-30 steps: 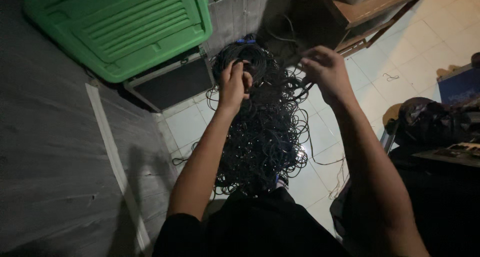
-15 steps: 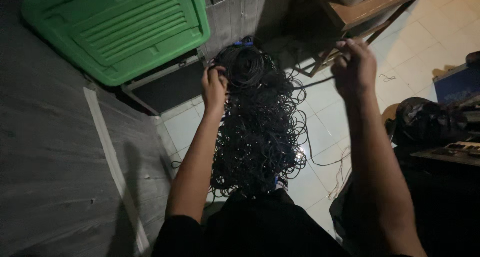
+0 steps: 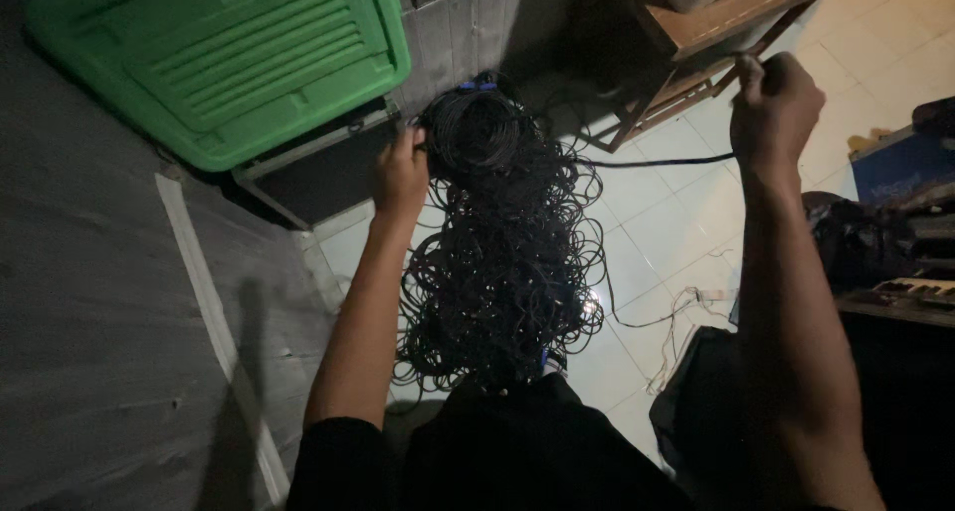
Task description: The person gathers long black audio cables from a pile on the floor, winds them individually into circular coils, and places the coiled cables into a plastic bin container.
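Observation:
A big tangled bundle of thin black cable (image 3: 502, 242) hangs in front of me over the pale tiled floor. My left hand (image 3: 400, 173) grips the top of the bundle at its left side. My right hand (image 3: 776, 98) is a closed fist around a single black cable strand (image 3: 647, 161), which runs taut and nearly level from the bundle out to the right. Loose loops dangle from the bundle's lower half down to my dark clothing.
A green ribbed plastic lid (image 3: 229, 58) sits on a dark box (image 3: 318, 173) at upper left, against a grey wall. A wooden bench or table frame (image 3: 716, 33) stands at the top right. Dark bags and a keyboard (image 3: 910, 292) lie at the right; thin wires trail on the tiled floor (image 3: 686, 222).
My right hand has moved away to the right, drawing one strand out of the bundle until it is taut. My left hand has shifted left while holding the bundle's top.

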